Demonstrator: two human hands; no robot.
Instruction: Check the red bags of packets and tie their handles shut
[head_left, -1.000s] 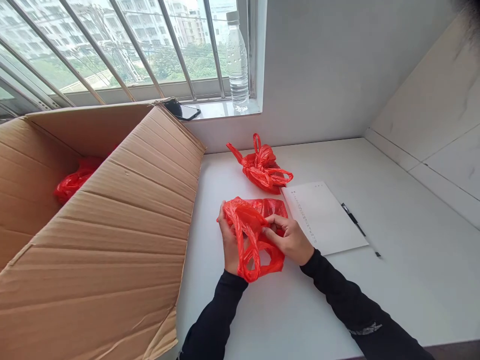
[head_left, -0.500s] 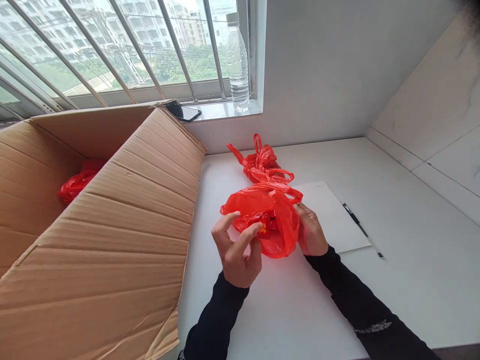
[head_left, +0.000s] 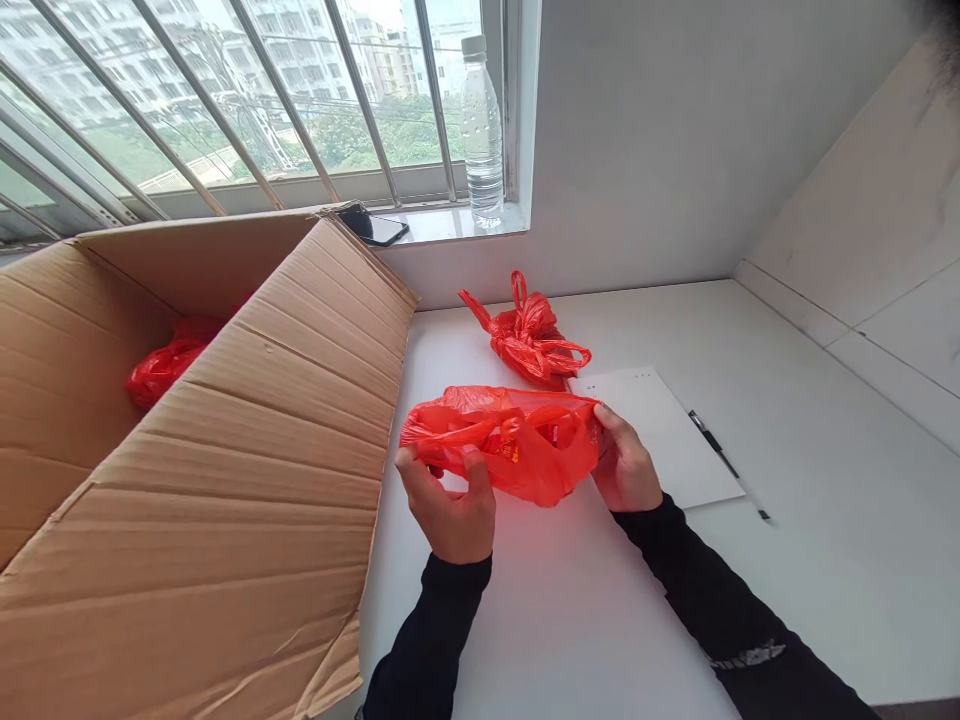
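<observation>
A thin red plastic bag (head_left: pixel 536 465) is stretched sideways between my two hands above the white table. My left hand (head_left: pixel 450 505) grips its left end, thumb and fingers closed on the plastic. At the right end, my right hand (head_left: pixel 628 462) pinches the bag's upper corner. Small red packets with yellow print (head_left: pixel 510 452) show partly through the plastic; most of them is hidden. Just behind lies a second red plastic bag (head_left: pixel 531 335), knotted at the top with its handles sticking up.
A large open cardboard box (head_left: pixel 247 480) fills the left side, with another red bag (head_left: pixel 169 370) inside. Right of the bag lie a white sheet of paper (head_left: pixel 667 430) and a pen (head_left: pixel 712 440). A water bottle (head_left: pixel 482 140) and a phone (head_left: pixel 386 231) rest on the windowsill.
My left hand has moved from the bag's opening to its left edge and closed on it. The mouth, wide before, is now drawn out flat to the left. My right hand keeps its hold.
</observation>
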